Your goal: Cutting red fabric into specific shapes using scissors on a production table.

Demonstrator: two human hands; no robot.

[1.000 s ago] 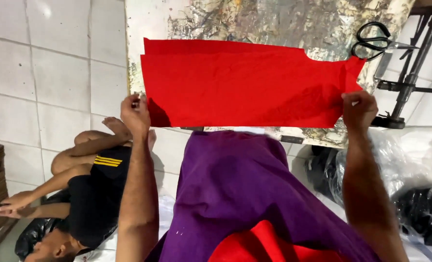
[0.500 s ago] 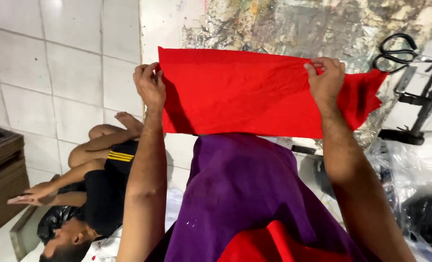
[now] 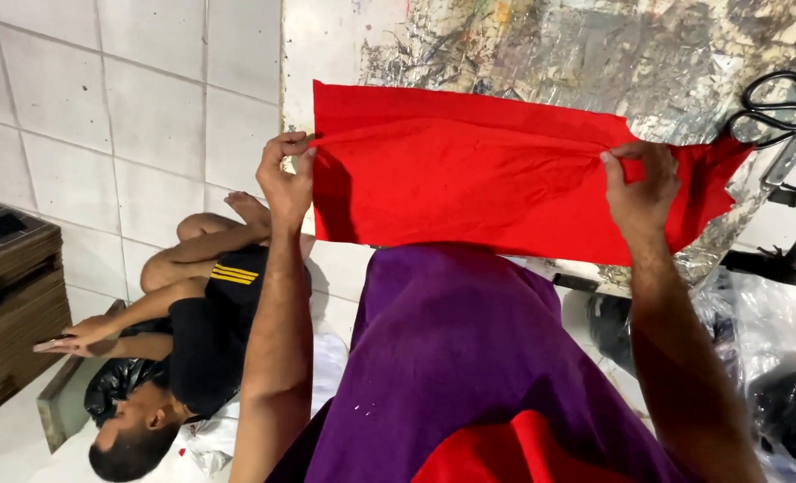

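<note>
Currently, no container with visible contents can be confirmed; dark plastic bags (image 3: 787, 411) sit below the bench at the right, contents not discernible.

Red fabric panel (image 3: 496, 183): lies spread on the bench (image 3: 612, 54), a worn surface covered with foil-like, paint-stained sheeting. Long axis runs left to right, parallel to the near edge of the bench. The far edge lies flat on the surface; the near edge reaches and overhangs the near edge of the bench. The right end tapers to a point directed toward the right side of the bench.

Left hand (image 3: 286, 179): fingers pinched on a fold of the fabric at its left end, near the left edge of the bench.

Right hand (image 3: 639, 192): fingers pinched on the same fold line toward the right end. A taut crease runs between both grips.

Black-handled scissors (image 3: 774, 107): at the right edge of the bench, just beyond the fabric tip, clear of both hands.

Purple garment (image 3: 469, 358): between the forearms, covers the near view. A second red cloth piece (image 3: 505, 452) lies against it at bottom.

Another person (image 3: 183, 340) lies on the tiled floor at left, apart from the bench.
</note>
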